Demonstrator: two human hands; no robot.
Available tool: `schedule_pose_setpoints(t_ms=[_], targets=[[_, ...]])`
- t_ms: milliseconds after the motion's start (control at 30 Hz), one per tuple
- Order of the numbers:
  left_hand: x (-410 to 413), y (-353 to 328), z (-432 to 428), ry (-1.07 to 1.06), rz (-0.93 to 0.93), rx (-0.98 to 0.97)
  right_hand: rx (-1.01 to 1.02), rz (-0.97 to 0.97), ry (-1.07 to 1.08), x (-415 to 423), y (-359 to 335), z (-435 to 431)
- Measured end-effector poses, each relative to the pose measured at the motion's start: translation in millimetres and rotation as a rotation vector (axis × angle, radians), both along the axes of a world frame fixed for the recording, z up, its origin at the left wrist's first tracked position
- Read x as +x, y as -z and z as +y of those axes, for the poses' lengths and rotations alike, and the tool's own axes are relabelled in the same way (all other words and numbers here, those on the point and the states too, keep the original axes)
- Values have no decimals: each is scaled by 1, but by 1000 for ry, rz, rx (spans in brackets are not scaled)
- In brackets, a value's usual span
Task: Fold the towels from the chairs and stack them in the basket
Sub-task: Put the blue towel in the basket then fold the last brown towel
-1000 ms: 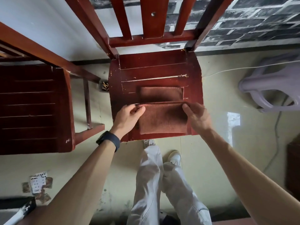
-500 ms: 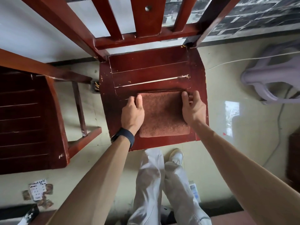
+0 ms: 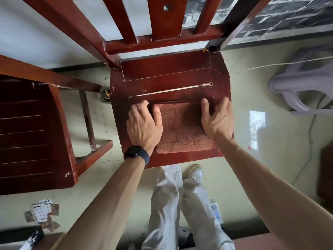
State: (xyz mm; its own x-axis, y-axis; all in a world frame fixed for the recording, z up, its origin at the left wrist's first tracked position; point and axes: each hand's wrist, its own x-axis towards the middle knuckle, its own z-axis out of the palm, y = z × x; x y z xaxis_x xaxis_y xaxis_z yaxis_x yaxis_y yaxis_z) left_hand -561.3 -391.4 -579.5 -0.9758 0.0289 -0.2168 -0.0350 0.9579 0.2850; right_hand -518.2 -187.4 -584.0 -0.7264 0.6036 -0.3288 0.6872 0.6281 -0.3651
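Observation:
A brown towel (image 3: 182, 127), folded into a small rectangle, lies flat on the front half of a red-brown wooden chair seat (image 3: 167, 76). My left hand (image 3: 143, 125) rests on the towel's left edge, thumb on the cloth and fingers curled at its far left corner. My right hand (image 3: 217, 120) lies on the right edge with fingers spread, the thumb on the cloth. Neither hand lifts the towel. No basket is in view.
A second dark wooden chair (image 3: 30, 134) stands at the left. A pale plastic stool (image 3: 304, 82) and a white cable (image 3: 270, 64) lie on the floor at the right. Playing cards (image 3: 42, 212) are scattered at the lower left. My legs stand before the chair.
The near half of the towel was folded away over the far half, making one smaller rectangle. Both hands slid to its far corners and now lie flat along its sides.

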Motion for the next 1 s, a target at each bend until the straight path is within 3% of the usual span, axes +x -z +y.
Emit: schedule_pose_setpoints(t_ms=[67, 133, 200, 367, 733, 833, 900, 1000], targets=[[15, -3, -5, 255, 154, 12, 61, 149, -55, 12, -3, -8], [32, -6, -4, 528, 102, 40, 119, 199, -168, 26, -5, -18], [43, -2, -1, 617, -10, 13, 153, 179, -346, 39, -4, -29], [37, 25, -3, 548, -101, -95, 184, -5, -600, 35, 21, -29], [27, 28, 0, 517, -117, -76, 154, -50, -583, 20, 24, -23], [22, 14, -7, 445, -125, -109, 132, -98, -351, 25, 9, -19], [17, 4, -18, 228, -121, -120, 91, -115, -114, 34, -1, -12], [14, -12, -27, 14, -132, -13, -36, -64, 11, 44, -17, 1]])
